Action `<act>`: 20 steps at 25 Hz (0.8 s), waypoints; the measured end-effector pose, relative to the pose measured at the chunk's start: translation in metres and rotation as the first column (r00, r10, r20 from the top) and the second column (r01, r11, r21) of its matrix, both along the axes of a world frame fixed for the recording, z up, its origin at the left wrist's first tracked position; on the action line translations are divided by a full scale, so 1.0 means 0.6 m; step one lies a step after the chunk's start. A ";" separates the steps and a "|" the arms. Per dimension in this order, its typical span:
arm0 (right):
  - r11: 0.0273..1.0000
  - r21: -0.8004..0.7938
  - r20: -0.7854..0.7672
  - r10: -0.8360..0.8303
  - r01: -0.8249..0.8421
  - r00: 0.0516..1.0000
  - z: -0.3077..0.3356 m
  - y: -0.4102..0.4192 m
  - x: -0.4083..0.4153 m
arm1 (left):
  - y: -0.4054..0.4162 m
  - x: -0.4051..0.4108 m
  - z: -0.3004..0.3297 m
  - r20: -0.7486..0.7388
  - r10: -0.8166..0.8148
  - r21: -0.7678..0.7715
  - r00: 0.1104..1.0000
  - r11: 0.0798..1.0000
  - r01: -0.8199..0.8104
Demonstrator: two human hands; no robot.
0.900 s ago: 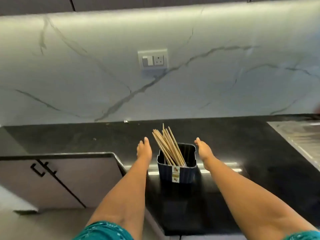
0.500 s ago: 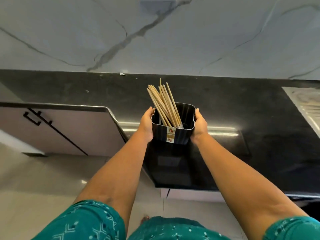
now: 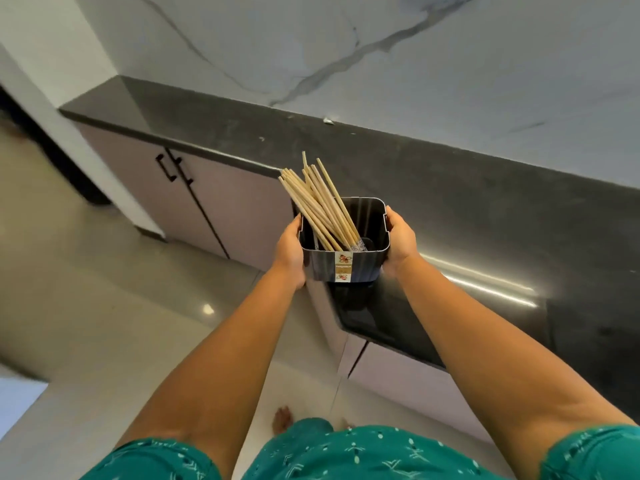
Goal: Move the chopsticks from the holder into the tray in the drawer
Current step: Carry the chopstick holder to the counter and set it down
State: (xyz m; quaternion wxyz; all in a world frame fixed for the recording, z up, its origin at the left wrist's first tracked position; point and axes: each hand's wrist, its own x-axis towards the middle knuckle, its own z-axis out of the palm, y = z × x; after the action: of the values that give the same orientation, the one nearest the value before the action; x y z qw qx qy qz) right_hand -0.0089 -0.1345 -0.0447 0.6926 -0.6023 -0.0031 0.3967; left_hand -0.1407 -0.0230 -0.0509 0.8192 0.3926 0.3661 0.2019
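Observation:
A dark ribbed square holder (image 3: 363,268) with a small label on its front is lifted off the counter, near the counter's front corner. Several pale wooden chopsticks (image 3: 313,202) stand in it, leaning to the left and sticking out above the rim. My left hand (image 3: 289,252) grips the holder's left side. My right hand (image 3: 400,242) grips its right side. No drawer or tray is in view.
A black stone countertop (image 3: 485,216) runs from far left to the right, with a marble wall (image 3: 346,46) behind it. Pale cabinet doors with black handles (image 3: 175,169) sit under the counter at left. Grey tiled floor (image 3: 86,306) lies below, my foot showing near the bottom.
Both hands went from open beside the holder to gripping its sides. The holder has come off the counter and towards me. My view has swung down and to the left.

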 end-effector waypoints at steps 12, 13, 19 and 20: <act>0.801 0.008 -0.034 0.599 -0.599 0.800 0.005 0.165 -0.436 | -0.020 -0.500 -0.010 -0.030 0.652 0.118 0.757 0.755 -0.645; 0.758 0.023 -0.043 0.653 -0.652 0.757 0.006 0.169 -0.496 | -0.034 -0.560 -0.009 -0.030 0.697 0.125 0.717 0.714 -0.689; 0.451 0.064 -0.048 0.893 -0.890 0.448 0.020 0.130 -0.869 | -0.159 -0.922 -0.005 -0.067 0.883 0.218 0.465 0.467 -0.857; 0.404 0.075 -0.044 0.915 -0.912 0.402 0.022 0.116 -0.930 | -0.186 -0.979 -0.004 -0.074 0.904 0.237 0.420 0.425 -0.874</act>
State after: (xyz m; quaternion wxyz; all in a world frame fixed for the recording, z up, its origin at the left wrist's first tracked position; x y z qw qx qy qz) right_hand -0.5670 -0.0648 -0.0312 0.3752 -0.4737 -0.3120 0.7332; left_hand -0.7280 -0.1348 -0.0534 0.5134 0.2208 0.5769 0.5957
